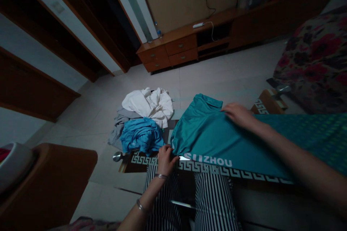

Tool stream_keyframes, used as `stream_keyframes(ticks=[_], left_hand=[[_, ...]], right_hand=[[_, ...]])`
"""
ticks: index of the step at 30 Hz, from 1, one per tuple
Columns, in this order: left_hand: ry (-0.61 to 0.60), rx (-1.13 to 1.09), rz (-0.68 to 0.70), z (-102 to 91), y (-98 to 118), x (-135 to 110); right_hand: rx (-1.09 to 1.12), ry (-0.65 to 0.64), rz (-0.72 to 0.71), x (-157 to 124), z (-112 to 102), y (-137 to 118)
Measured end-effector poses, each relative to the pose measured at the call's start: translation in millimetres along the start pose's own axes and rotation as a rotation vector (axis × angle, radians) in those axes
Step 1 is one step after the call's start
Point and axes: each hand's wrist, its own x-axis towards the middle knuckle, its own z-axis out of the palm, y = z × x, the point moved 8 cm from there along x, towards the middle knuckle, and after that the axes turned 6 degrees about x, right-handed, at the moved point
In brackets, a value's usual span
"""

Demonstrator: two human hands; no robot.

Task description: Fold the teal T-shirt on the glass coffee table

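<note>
A teal jersey (200, 126) with white "SUZHOU" lettering lies folded lengthwise across the glass table, its long body stretching to the right. My left hand (166, 159), with bangles on the wrist, is at the jersey's near left corner, fingers closed on the fabric. At the far edge, beside the short sleeve end, my right hand (238, 114) has its fingertips pinched on the cloth; slight blur softens it. The right forearm crosses above the jersey. Left of the jersey sit a crumpled blue garment (142, 135), a white garment (149, 103) and a grey garment (115, 126).
The glass table has a patterned border (189, 166), with my striped trouser legs (214, 202) under its near side. A wooden TV cabinet (181, 48) stands along the far wall. At right is a flower-covered seat (317, 54); at left, a brown armrest (62, 173) bears a white bowl (18, 166).
</note>
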Motion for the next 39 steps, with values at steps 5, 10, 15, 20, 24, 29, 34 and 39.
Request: stream_keyframes(ticks=[5, 10, 15, 20, 24, 29, 34, 39], left_hand=[[0.117, -0.029, 0.094, -6.1, 8.3, -7.6], [0.082, -0.140, 0.377, -12.2, 8.9, -10.7], [-0.043, -0.106, 0.307, -11.7, -16.3, -9.0], [-0.055, -0.304, 0.150, -18.1, -28.9, -2.5], [0.036, -0.652, 0.148, -21.8, -18.7, 24.3], [0.022, -0.958, 0.034, 0.4, -8.0, 72.8], [-0.198, -0.952, -0.034, 29.2, 4.1, 89.4], [-0.318, -0.752, -0.039, 36.6, 0.9, 83.0]], right_hand=[[0.208, -0.373, -0.482, 60.8, 131.2, -187.3], [0.027, -0.590, -0.392, 85.3, 184.5, -219.0], [0.319, -0.911, -0.333, 77.0, 204.7, -234.7], [0.447, -1.029, -0.340, 79.6, 198.1, -238.1], [0.054, -0.978, -0.420, 93.2, 193.9, -218.9], [-0.170, -0.830, -0.482, 103.6, 187.9, -207.4], [0.001, -0.782, -0.464, 99.3, 171.4, -189.8], [-0.046, -0.784, -0.394, 105.3, 155.6, -157.8]])
